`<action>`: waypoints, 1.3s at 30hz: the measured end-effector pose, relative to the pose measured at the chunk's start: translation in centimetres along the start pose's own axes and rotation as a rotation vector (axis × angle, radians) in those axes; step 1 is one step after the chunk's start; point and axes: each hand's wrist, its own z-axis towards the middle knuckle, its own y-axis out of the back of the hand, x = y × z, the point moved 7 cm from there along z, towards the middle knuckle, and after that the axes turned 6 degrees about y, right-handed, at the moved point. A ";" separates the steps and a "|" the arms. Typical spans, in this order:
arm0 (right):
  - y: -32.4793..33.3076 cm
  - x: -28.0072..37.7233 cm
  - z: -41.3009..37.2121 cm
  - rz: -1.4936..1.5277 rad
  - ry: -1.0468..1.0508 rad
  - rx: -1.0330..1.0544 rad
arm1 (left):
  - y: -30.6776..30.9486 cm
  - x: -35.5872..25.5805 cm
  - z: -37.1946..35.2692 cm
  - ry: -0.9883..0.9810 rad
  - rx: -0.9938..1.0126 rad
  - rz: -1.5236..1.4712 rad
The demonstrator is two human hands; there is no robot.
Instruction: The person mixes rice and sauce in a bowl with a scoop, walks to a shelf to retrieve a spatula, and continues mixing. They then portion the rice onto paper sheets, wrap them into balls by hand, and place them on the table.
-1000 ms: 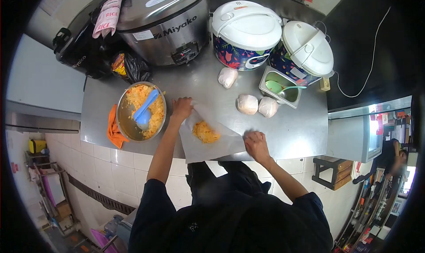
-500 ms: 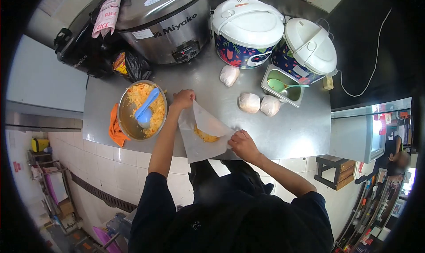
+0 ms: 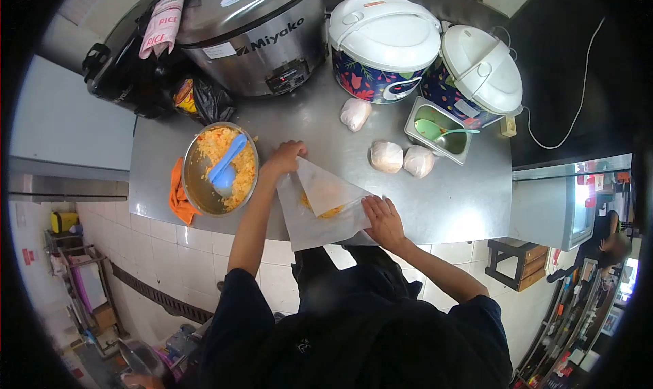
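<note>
A sheet of white wrapping paper (image 3: pixel 299 220) lies at the table's front edge, one flap folded over a mound of yellow-orange rice (image 3: pixel 331 212). My left hand (image 3: pixel 288 155) has its fingers closed on the paper's upper left corner. My right hand (image 3: pixel 384 220) rests on the paper's right side, fingers stretched out. To the left stands a steel bowl (image 3: pixel 193 197) of orange rice with a blue scoop (image 3: pixel 228 163) in it. Three wrapped bundles, one (image 3: pixel 356 114) farther back and two (image 3: pixel 387 157) (image 3: pixel 418 162) nearer, sit right of the paper.
Behind are a large steel cooker (image 3: pixel 272 56) and two white-lidded cookers (image 3: pixel 388 32) (image 3: pixel 481 69). A metal tray (image 3: pixel 462 151) holds a green spoon. An orange cloth (image 3: pixel 178 193) lies beside the bowl. Another person (image 3: pixel 602 246) is far right; another hand (image 3: pixel 143 381) shows at the lower left.
The paper flap has come down farther over the rice. My right hand has moved slightly right and its fingers have opened out. Another person's hand has appeared at the lower left.
</note>
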 end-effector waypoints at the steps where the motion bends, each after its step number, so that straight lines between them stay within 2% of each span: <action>1: 0.2 -0.1 0.0 -0.001 -0.005 -0.002 | 0.9 -0.9 -2.2 -0.005 -0.080 0.161; 2: 0.4 0.0 0.1 -0.010 -0.007 0.016 | 0.4 -1.1 -3.6 -0.007 -0.078 0.163; 4: 0.3 0.2 0.1 -0.011 -0.009 0.034 | 1.7 -2.2 -6.3 -0.037 -0.481 0.588; 5: 0.4 0.3 0.1 -0.001 -0.017 0.019 | 1.6 -2.2 -6.4 -0.034 -0.478 0.591; 7: 0.4 0.4 0.3 0.007 -0.018 0.000 | 2.0 -4.7 -6.9 -0.349 -0.606 0.278; 8: 0.3 0.5 0.3 0.001 -0.016 -0.010 | 1.9 -5.0 -6.6 -0.346 -0.607 0.279; 10: 0.2 0.2 0.2 -0.011 -0.014 -0.018 | 1.5 -5.9 -5.1 -0.372 -0.477 0.115; 11: 0.1 0.9 0.2 0.031 0.110 -0.004 | 1.6 -6.5 -4.4 -0.372 -0.478 0.112; 12: 0.0 1.5 0.0 0.075 0.233 0.012 | 1.7 -6.3 -3.2 -0.257 -0.476 0.063; 13: -0.7 1.1 -0.3 0.073 0.232 0.016 | 1.9 -6.0 -2.3 -0.143 -0.473 0.013; 15: -2.2 1.8 -1.2 0.110 0.484 -0.073 | 1.5 -5.8 -0.8 -0.116 -0.491 0.041; 16: -2.9 1.6 -1.4 0.108 0.485 -0.071 | 1.6 -5.7 -0.3 -0.086 -0.509 0.074; 17: -3.3 0.7 -1.3 0.136 0.373 -0.097 | 1.6 -5.6 0.2 -0.085 -0.512 0.073; 18: -2.9 0.0 -1.0 0.165 0.260 -0.122 | 1.4 -5.3 0.8 -0.032 -0.436 0.078; 19: -2.7 0.2 -1.0 0.166 0.258 -0.122 | 0.9 -4.9 1.2 0.020 -0.358 0.085; 21: -1.8 0.0 -0.8 0.109 0.082 -0.105 | 1.0 -4.9 1.2 0.009 -0.349 0.086; 24: 1.1 2.0 0.1 0.104 0.150 -0.023 | 1.2 -5.5 1.4 0.002 -0.302 0.150; 26: -0.2 2.1 -0.2 0.150 0.176 -0.033 | 0.9 -6.2 1.2 0.008 -0.261 0.210; 28: -0.9 2.0 -0.3 0.193 0.200 -0.045 | 1.6 -7.8 0.6 0.029 -0.383 0.277; 31: -1.2 1.5 -0.3 0.162 0.164 -0.017 | 1.5 -8.7 1.0 0.114 -0.417 0.347; 33: -0.8 0.4 -0.1 0.177 0.056 -0.031 | 1.7 -8.6 1.5 0.120 -0.397 0.334; 35: -0.3 1.0 0.0 0.132 0.044 -0.047 | 1.7 -8.0 1.7 0.123 -0.381 0.325; 37: -0.1 1.8 0.1 0.087 0.024 -0.067 | 2.0 -6.5 1.8 -0.035 -0.394 0.228; 39: -0.3 3.9 0.4 0.119 0.222 -0.090 | 2.4 -4.4 1.3 -0.100 -0.331 0.137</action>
